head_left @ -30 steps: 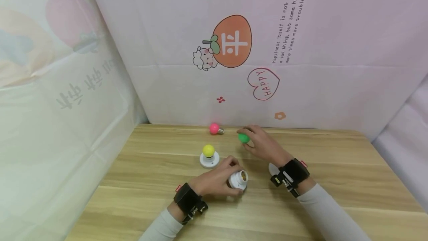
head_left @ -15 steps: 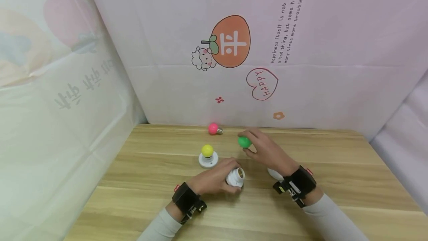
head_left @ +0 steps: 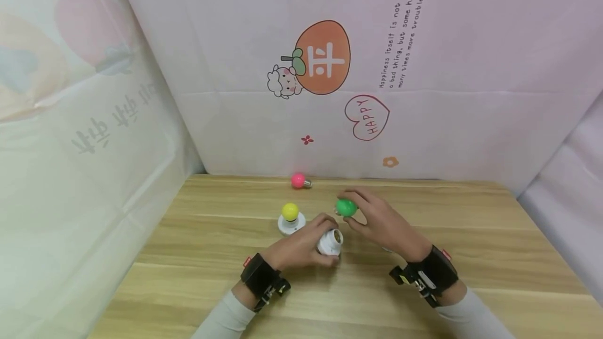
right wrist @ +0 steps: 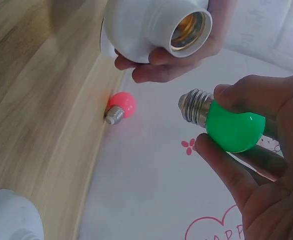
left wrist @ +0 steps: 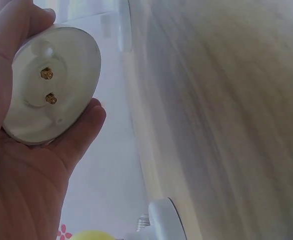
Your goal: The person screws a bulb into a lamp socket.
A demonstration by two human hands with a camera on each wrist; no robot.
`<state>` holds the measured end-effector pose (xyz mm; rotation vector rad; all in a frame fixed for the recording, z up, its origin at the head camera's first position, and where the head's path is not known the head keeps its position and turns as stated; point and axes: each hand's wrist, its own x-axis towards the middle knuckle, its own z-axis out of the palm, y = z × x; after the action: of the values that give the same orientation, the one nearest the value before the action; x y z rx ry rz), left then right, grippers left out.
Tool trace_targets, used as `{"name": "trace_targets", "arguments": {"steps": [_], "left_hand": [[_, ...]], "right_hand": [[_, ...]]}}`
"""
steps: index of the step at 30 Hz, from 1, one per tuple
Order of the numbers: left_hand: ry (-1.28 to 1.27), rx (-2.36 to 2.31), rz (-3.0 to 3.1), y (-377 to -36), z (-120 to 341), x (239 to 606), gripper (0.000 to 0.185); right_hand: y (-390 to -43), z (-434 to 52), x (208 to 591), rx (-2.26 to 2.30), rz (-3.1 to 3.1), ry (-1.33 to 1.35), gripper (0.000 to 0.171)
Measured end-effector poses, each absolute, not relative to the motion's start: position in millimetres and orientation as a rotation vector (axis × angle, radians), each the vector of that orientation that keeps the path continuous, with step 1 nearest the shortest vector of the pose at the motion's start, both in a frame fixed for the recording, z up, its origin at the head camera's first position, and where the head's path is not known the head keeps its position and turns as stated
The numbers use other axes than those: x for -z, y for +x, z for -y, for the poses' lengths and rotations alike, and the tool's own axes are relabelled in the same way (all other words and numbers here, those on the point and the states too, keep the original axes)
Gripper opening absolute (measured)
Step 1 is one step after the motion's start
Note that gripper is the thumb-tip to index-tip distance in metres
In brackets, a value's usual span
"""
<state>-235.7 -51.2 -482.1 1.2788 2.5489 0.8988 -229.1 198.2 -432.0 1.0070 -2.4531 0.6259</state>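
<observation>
Two hands are working over the wooden table (head_left: 471,234), which is filling the lower half of the head view; we are curling our left hand (head_left: 301,247) round a white lamp socket (head_left: 330,242), lifted just off the boards near the middle, its brass-lined mouth turning toward 1 o'clock; our right hand (head_left: 383,221) is pinching a green bulb (head_left: 346,206) between thumb and fingertips, just beside the socket at its 1 o'clock, the metal screw cap pointing at the socket's mouth but not touching it; a second white socket (head_left: 290,223) is standing at 10 o'clock from the held one, carrying a yellow bulb (head_left: 289,211); a pink bulb (head_left: 298,180) is lying at 12 o'clock along the table's far edge.
</observation>
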Motion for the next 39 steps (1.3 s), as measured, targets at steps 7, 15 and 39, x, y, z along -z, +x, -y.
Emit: {"name": "trace_targets", "arguments": {"steps": [7,15,39], "left_hand": [[1.29,-0.875,-2.59,-237,49,476,0.061],[1.306,-0.91,-2.607,-239,52,471,0.06],[1.288,-1.12,-2.593,-247,53,456,0.059]], "right_hand": [[-220,-199,430,-0.648,2.424,1.009,0.057],[-213,-196,427,-0.705,2.389,1.005,0.059],[-205,-198,420,-0.74,2.305,1.002,0.06]]}}
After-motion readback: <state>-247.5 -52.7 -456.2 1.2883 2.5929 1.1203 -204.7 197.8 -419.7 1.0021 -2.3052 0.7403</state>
